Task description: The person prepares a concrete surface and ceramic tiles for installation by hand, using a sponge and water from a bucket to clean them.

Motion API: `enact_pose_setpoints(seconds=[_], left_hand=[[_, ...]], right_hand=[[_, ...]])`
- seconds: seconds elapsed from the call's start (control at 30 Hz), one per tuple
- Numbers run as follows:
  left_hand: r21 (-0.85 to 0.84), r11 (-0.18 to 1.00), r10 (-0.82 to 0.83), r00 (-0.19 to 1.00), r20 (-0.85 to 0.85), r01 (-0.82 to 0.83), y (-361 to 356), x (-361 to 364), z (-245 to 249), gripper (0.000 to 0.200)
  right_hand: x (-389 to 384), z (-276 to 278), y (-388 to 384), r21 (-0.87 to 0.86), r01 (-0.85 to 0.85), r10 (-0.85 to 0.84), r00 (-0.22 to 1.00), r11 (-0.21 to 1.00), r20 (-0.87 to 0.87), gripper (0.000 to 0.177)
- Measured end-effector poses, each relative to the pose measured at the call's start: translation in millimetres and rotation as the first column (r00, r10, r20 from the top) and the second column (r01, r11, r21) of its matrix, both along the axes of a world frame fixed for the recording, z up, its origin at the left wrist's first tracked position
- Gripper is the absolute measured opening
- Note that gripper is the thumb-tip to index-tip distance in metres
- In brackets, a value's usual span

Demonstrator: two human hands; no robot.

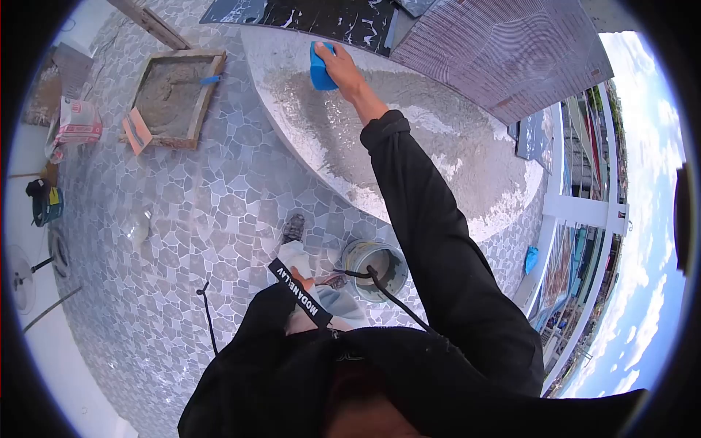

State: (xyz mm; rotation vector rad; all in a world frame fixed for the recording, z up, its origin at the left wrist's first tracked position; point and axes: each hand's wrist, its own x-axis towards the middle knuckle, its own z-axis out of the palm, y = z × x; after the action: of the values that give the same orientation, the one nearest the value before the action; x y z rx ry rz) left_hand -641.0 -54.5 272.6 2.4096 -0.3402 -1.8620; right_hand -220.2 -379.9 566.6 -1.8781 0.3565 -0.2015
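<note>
My right hand (340, 71) is closed around a blue scoop-like tool (320, 71) at the far left part of a curved slab (292, 135). Grey wet mortar (387, 139) covers much of that slab, with pale patches near its rim. Low in front of my body, my left hand (301, 279) is partly hidden by a black strap with white lettering (299, 293); its fingers are too unclear to read. A bucket (376, 270) with grey contents stands right of my feet.
A wooden mixing frame (193, 135) holds grey mortar at the upper left, beside a red-and-white sack (79, 122). Large patterned panels (504, 55) lean behind the slab. A white railing (577, 210) runs along the right. Stone-patterned floor (168, 241) surrounds my feet.
</note>
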Motion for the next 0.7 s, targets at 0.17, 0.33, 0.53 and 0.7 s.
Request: enact_pose_setpoints(seconds=[0.17,0.33,0.53,0.7], left_hand=[[0.038,0.999,-0.009,0.976,-0.22,0.017,-1.3,41.6,8.4,0.123],[0.102,0.969,-0.214,0.971,-0.11,0.225,-25.5,27.2,28.5,0.127],[0.284,0.877,-0.413,0.91,0.03,0.388,-28.2,-23.0,5.0,0.115],[0.282,0.892,-0.394,0.913,0.101,0.354,7.3,-79.2,1.6,0.11]], right_hand=[[-247.3,36.5,-46.0,0.767,-0.075,0.317,0.933,0.637,-0.172,0.063],[-535.2,-46.4,-37.0,0.682,0.307,0.294,0.732,0.663,-0.615,0.075],[-716.8,-326.9,-23.2,0.359,0.812,-0.249,0.506,0.46,-0.826,0.089],[-746.8,-542.8,-46.6,-0.129,0.702,-0.441,0.283,0.7,-0.852,0.072]])
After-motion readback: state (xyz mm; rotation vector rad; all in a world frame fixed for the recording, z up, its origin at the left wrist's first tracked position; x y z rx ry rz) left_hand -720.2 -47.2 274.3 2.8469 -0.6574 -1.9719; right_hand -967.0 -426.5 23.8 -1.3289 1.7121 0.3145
